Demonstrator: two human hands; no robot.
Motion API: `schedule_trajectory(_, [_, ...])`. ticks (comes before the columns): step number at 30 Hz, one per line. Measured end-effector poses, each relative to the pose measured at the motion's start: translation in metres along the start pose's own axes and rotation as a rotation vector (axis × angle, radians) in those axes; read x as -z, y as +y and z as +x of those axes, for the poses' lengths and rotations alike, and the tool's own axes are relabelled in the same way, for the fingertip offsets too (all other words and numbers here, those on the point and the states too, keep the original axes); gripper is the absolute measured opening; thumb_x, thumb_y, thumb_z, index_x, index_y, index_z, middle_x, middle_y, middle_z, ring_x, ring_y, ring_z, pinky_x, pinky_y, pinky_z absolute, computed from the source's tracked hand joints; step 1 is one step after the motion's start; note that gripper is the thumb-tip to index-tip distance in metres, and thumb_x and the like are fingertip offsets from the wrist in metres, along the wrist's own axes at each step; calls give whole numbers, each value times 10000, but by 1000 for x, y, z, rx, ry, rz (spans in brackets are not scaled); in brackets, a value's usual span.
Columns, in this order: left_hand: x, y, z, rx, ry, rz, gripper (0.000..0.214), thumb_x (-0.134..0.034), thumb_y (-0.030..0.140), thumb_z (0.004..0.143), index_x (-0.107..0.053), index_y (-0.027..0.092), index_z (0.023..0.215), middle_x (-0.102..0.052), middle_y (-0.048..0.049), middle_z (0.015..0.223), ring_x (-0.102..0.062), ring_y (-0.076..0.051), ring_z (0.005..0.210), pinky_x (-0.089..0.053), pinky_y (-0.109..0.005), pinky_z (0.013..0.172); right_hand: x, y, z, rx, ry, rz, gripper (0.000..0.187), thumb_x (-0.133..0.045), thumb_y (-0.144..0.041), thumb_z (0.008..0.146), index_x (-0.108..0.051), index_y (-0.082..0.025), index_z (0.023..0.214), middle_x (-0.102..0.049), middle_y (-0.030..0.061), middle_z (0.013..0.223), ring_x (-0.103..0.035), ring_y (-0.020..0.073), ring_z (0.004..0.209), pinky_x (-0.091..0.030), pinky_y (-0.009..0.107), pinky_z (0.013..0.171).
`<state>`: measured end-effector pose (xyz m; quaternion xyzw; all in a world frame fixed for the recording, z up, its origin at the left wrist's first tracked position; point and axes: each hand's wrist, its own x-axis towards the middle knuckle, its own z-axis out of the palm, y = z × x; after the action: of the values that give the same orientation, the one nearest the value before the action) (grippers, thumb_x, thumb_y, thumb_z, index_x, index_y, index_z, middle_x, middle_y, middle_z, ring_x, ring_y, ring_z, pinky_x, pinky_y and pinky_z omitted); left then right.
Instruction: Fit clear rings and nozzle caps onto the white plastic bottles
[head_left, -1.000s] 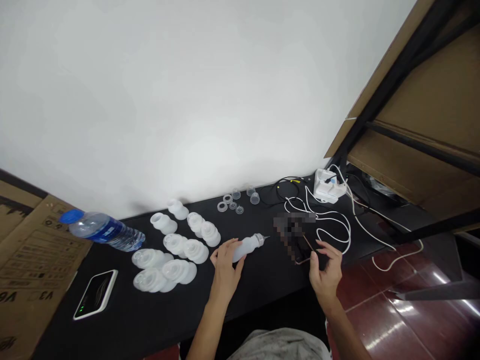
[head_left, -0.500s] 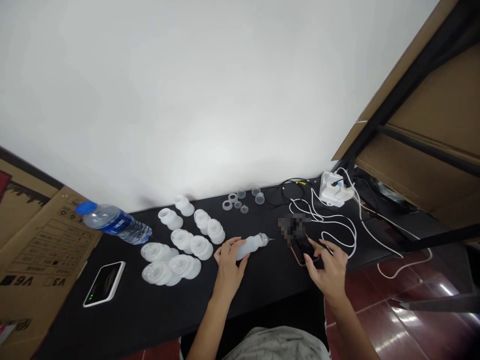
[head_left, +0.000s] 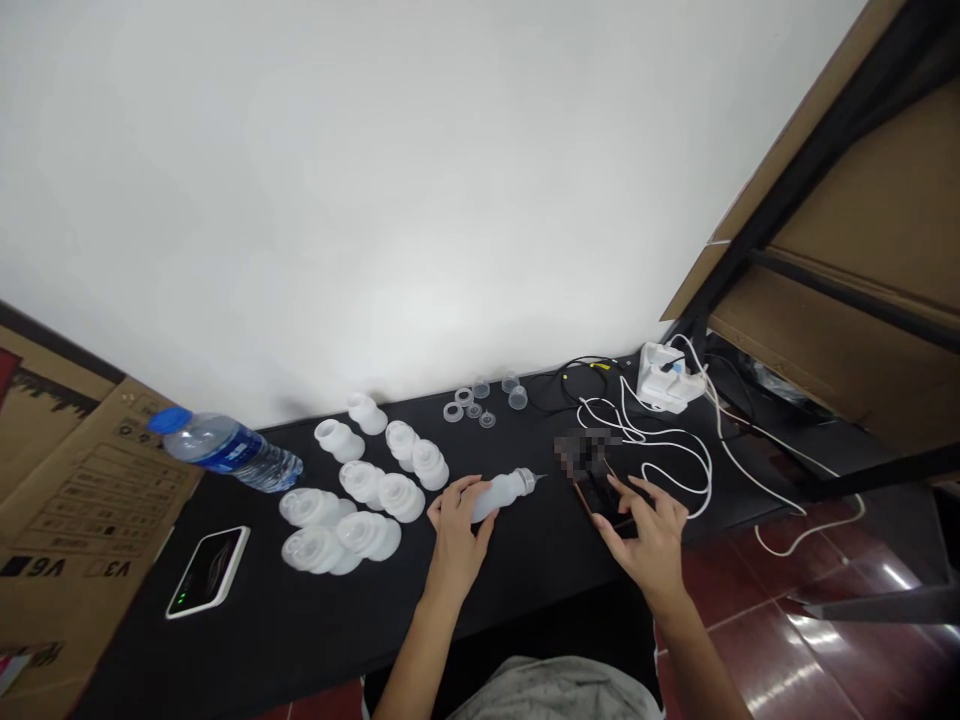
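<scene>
My left hand [head_left: 457, 515] is closed around a white squeeze bottle [head_left: 495, 494], which lies on its side on the black table. A clear collar and a thin pointed nozzle at its end face right. My right hand [head_left: 651, 535] is over a smartphone [head_left: 596, 498] with its fingers spread, thumb by the lower left edge. A blurred patch covers the phone's upper part. To the left stand several white bottles [head_left: 370, 535], some with clear rings or caps on top and two open-necked ones [head_left: 339, 440] behind.
Several clear rings and caps [head_left: 453, 411] lie near the wall. A water bottle [head_left: 232, 450] and a white-framed device [head_left: 208, 570] are at left, beside a cardboard box [head_left: 75, 540]. White cables [head_left: 709, 465] run from a power strip [head_left: 667, 378] at right.
My right hand has shifted slightly left over the phone, its fingers spreading wider. My left hand and the squeeze bottle have stayed put.
</scene>
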<state>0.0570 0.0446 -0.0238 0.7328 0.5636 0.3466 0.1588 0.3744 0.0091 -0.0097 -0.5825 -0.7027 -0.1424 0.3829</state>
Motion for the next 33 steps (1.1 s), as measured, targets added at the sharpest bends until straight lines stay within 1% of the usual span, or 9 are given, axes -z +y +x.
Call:
schedule_trajectory(4, [0,0,0,-4,11,-5,304,-627,195,1023,-674,290,1307,-676,-116,1406,-645,-324,1341,-431,-521,1104,1,2,2,3,-7,-21,255,-738,-445,1014,-647,-240,893,-825,81,1008,-735,362,1139,-385,477,984])
schedule_trajectory(8, [1,1,1,-1,18,-1,298,-639,204,1016,-686,289,1298,-681,-111,1393,-658,-326,1323,-444,-513,1091,2,6,-4,40,-75,-28,222,-734,-449,1021,-699,-233,981,-812,63,918,-748,353,1135,-386,458,947])
schedule_trajectory(13, [1,1,0,10,1,-13,301,-638,215,1025,-676,302,1310,-675,-105,1398,-651,-327,1324,-434,-530,1101,1,9,-10,-9,-3,-40,313,-745,-453,1008,-602,-236,833,-834,102,1108,-739,360,1166,-375,485,1000])
schedule_trajectory(18, [1,2,1,17,-1,-21,292,-629,223,1025,-681,293,1304,-674,-117,1402,-650,-333,1319,-441,-537,1102,-2,11,-11,-28,-41,-32,266,-734,-473,1011,-644,-237,928,-827,101,1084,-725,367,1169,-387,486,998])
schedule_trajectory(21, [2,3,1,20,-11,-27,294,-613,218,1034,-673,294,1311,-668,-123,1410,-640,-332,1330,-427,-550,1113,-4,10,-11,-49,-46,-27,292,-700,-507,1030,-624,-237,950,-815,130,1194,-705,382,1187,-394,504,1001])
schedule_trajectory(23, [2,3,1,23,-14,-28,299,-615,215,1033,-669,297,1315,-665,-125,1414,-637,-331,1335,-418,-555,1120,-4,7,-9,-60,-61,-21,300,-672,-528,1043,-631,-231,1020,-793,151,1282,-685,395,1206,-399,524,1008])
schedule_trajectory(26, [2,3,1,21,-15,-28,313,-626,206,1024,-668,301,1320,-666,-122,1411,-636,-328,1343,-418,-552,1123,-3,-2,-1,-45,-98,14,275,-679,-481,1050,-649,-228,1154,-766,157,1346,-661,392,1217,-418,541,1023])
schedule_trajectory(30, [2,3,1,12,1,-11,324,-620,179,1010,-682,301,1304,-677,-117,1400,-649,-329,1332,-445,-538,1105,-12,-30,16,39,-204,104,248,-657,-289,1063,-647,-239,1306,-765,127,1315,-660,349,1204,-459,515,1041])
schedule_trajectory(33, [1,2,1,3,14,-6,343,-618,161,1002,-684,298,1309,-679,-118,1399,-653,-328,1327,-456,-540,1111,-31,-55,27,88,-345,127,418,-522,-128,1074,-582,-232,1474,-699,128,1454,-626,329,1306,-472,490,1076])
